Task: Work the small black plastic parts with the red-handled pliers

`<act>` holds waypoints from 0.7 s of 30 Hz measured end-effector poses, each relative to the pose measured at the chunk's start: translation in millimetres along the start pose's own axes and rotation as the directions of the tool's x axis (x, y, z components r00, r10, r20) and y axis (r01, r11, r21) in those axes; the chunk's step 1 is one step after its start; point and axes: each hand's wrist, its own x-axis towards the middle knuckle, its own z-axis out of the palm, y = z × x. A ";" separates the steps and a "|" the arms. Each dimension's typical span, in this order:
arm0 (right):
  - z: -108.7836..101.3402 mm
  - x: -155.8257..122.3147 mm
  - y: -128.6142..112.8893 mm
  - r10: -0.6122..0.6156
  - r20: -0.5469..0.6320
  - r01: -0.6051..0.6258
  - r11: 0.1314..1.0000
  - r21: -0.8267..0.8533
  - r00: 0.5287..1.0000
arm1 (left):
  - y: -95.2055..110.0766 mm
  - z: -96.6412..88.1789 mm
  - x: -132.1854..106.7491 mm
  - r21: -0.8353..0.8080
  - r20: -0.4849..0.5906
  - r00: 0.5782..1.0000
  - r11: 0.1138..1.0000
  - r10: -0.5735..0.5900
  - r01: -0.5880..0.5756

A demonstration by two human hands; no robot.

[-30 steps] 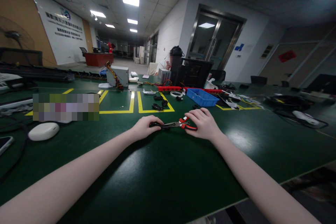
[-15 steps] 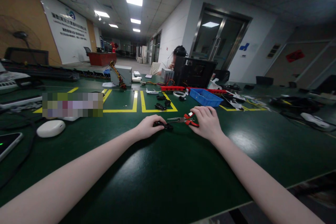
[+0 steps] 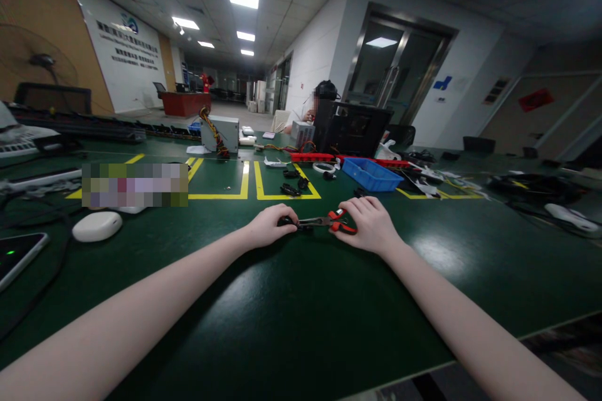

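My left hand [image 3: 268,229] pinches a small black part [image 3: 286,222] at its fingertips; my right hand [image 3: 371,225] curls round the red-handled pliers [image 3: 324,222], nose meeting that part; squeezing askew, I judge, could nip my left fingertips.

Dim, ceiling lights, table glare, edges warped

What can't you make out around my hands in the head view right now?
Head view:
- Black part in the left hand: too small, half covered by that hand.
- Pliers tips: whether they grip the part is too small to tell; the right hand partly covers the red handles.
- Pixelated patch on the table: blurred out.
- Phone: cut by the left edge.
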 end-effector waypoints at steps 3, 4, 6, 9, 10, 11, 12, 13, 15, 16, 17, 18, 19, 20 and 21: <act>-0.2 -0.9 2.0 0.006 0.001 -0.006 1.000 0.003 1.000 | 0.2 -0.1 0.3 0.036 0.001 1.000 0.999 0.004 -0.004; -0.1 -1.3 2.9 0.008 0.003 -0.008 1.000 -0.001 1.000 | 0.2 -0.2 0.4 0.042 0.003 1.000 0.999 0.008 -0.008; 0.3 -1.8 3.7 0.005 0.010 -0.004 1.000 -0.007 1.000 | 0.4 -0.7 0.5 0.044 0.006 1.000 0.999 0.017 -0.017; 0.8 -1.5 2.2 -0.005 0.021 0.005 1.000 -0.002 1.000 | 0.5 -1.8 0.5 0.032 0.015 1.000 0.999 0.017 -0.017; 1.0 -1.1 1.2 -0.005 0.023 0.005 1.000 0.003 1.000 | 0.5 -2.1 0.3 0.023 0.018 1.000 1.000 0.015 -0.015; 1.1 -0.8 0.1 -0.002 0.024 0.002 1.000 0.008 1.000 | 0.3 -2.4 0.2 0.011 0.019 1.000 1.000 0.011 -0.011; 1.2 -0.6 -0.9 0.002 0.026 -0.002 1.000 0.013 1.000 | 0.0 -2.5 0.1 -0.003 0.018 1.000 1.000 0.007 -0.007; 1.4 -0.4 -1.6 0.006 0.027 -0.006 1.000 0.017 1.000 | -0.3 -2.6 0.1 -0.017 0.016 1.000 1.000 0.003 -0.003; 1.7 -0.3 -2.6 0.012 0.029 -0.013 1.000 0.027 1.000 | -1.2 -2.2 0.1 -0.042 0.011 1.000 0.999 -0.004 0.005; 1.8 -0.4 -2.9 0.014 0.029 -0.015 0.999 0.033 0.999 | -1.8 -1.8 0.2 -0.052 0.008 1.000 0.999 -0.007 0.008; 1.8 -0.3 -3.0 0.016 0.028 -0.017 0.999 0.041 0.999 | -2.4 -1.3 0.4 -0.061 0.006 1.000 0.998 -0.010 0.010; 1.6 -0.3 -3.2 0.015 0.026 -0.016 0.999 0.048 1.000 | -3.2 -0.7 0.5 -0.069 0.004 1.000 0.998 -0.013 0.013; 1.4 -0.1 -3.5 0.012 0.025 -0.014 0.998 0.054 1.000 | -4.1 -0.1 0.8 -0.075 0.002 1.000 0.997 -0.016 0.016; 1.1 0.2 -3.9 0.007 0.025 -0.009 0.998 0.056 1.000 | -5.1 0.6 1.0 -0.079 -0.002 1.000 0.997 -0.020 0.020; 0.7 0.6 -4.4 0.001 0.024 -0.002 0.998 0.055 1.000 | -6.1 1.2 1.1 -0.083 -0.006 1.000 0.996 -0.024 0.023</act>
